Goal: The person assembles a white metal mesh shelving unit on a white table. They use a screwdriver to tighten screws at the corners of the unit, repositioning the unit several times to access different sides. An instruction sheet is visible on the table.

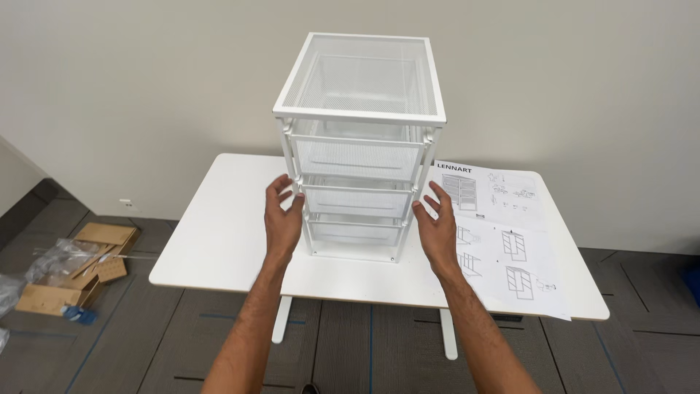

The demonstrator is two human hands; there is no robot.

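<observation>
A white metal drawer unit [361,109] with a mesh top and three mesh drawers stands upright on a white table [219,241]. My left hand [283,215] is at the unit's left front post, level with the middle drawer, fingers spread and touching or nearly touching the frame. At the right front post is my right hand [437,226], fingers apart, just beside the frame. Neither hand holds anything.
Unfolded paper assembly sheets [503,233] with line drawings lie on the table's right side. On the floor at the left sit an open cardboard box [80,266] and clear plastic wrapping [55,255]. A plain wall stands close behind the table.
</observation>
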